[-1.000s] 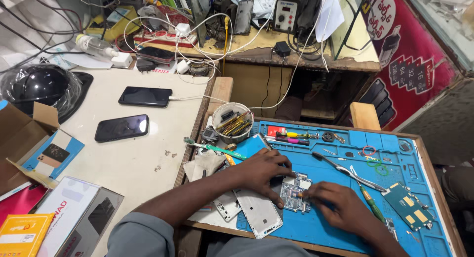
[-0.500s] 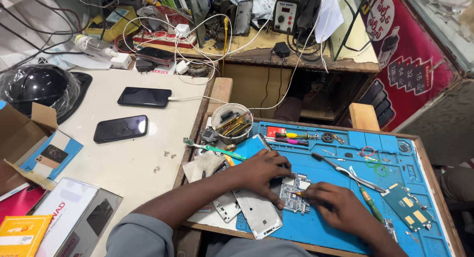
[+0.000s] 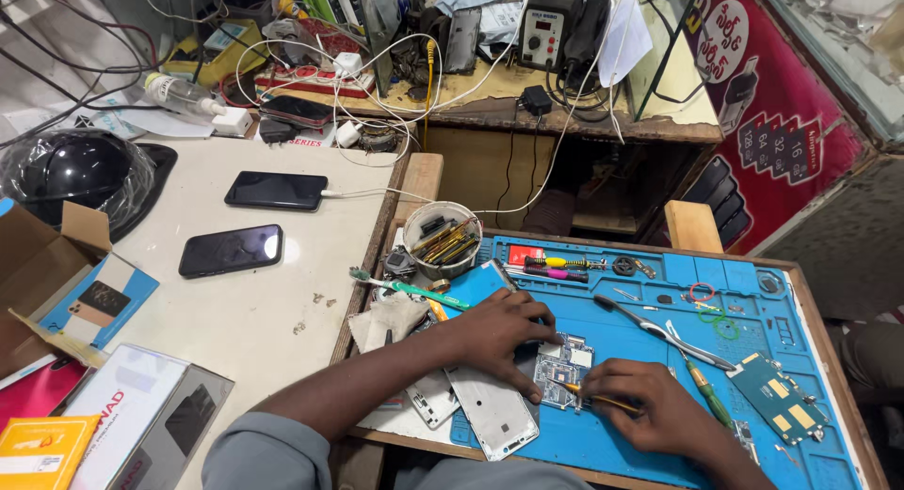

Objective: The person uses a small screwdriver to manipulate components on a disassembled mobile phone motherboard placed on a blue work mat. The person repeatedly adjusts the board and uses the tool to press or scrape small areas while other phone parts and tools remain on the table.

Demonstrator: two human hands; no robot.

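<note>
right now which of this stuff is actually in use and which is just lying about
In use:
left hand pressing on the circuit board
right hand holding a yellow tool to the board
blue mat under them

Lying about:
two phones
helmet
toothbrush
tweezers
green board
cup of tools

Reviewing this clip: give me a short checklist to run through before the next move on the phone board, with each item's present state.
1. Left hand steadies the circuit board: ok.
2. Right hand grips the yellow-handled tool: ok.
3. Tool tip on the right spot of the board: cannot tell, too small.
4. Board lies on the blue mat: ok.
5. Tweezers lie apart from both hands: ok.
6. Loose screws secured: cannot tell.
</note>
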